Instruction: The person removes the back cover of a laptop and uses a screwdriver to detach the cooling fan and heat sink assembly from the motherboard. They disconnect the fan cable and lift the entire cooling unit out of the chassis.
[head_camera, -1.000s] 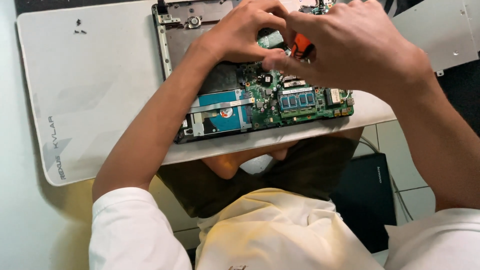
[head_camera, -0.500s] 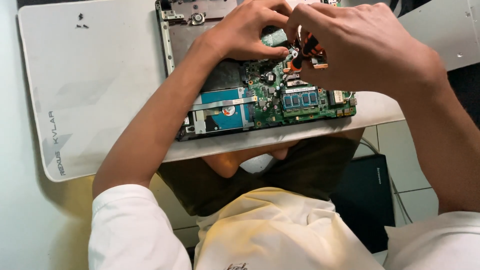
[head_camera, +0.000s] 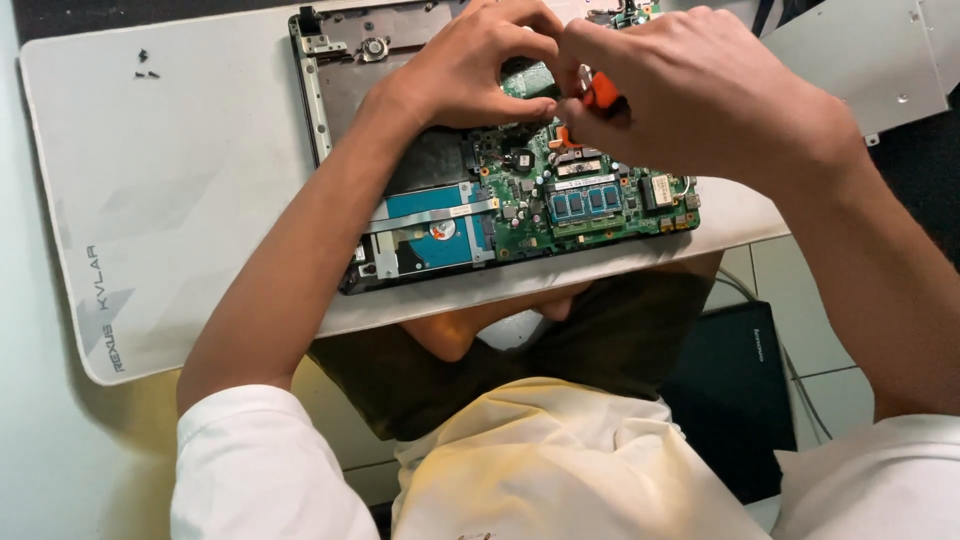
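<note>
The right hand (head_camera: 700, 90) has its fingers pinched shut on a small orange-handled tool (head_camera: 598, 95), directly above the green circuit board (head_camera: 590, 195) of the opened laptop on the worktop. The left hand (head_camera: 480, 65) (fingers curled, empty) steadies the board just beside it, equally near.

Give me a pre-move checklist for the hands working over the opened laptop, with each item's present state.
1. Right hand grips the orange-handled tool: ok.
2. Left hand steadies the spot on the green circuit board: ok.
3. Tool tip seated on its target: cannot tell, the fingers hide it.
4. Loose screws set apart on the white mat, away from the board: ok.
5. Opened laptop fully on the mat: not ok, its near edge lies close to the mat's edge.
6. Blue hard drive free of the hands: ok.
</note>
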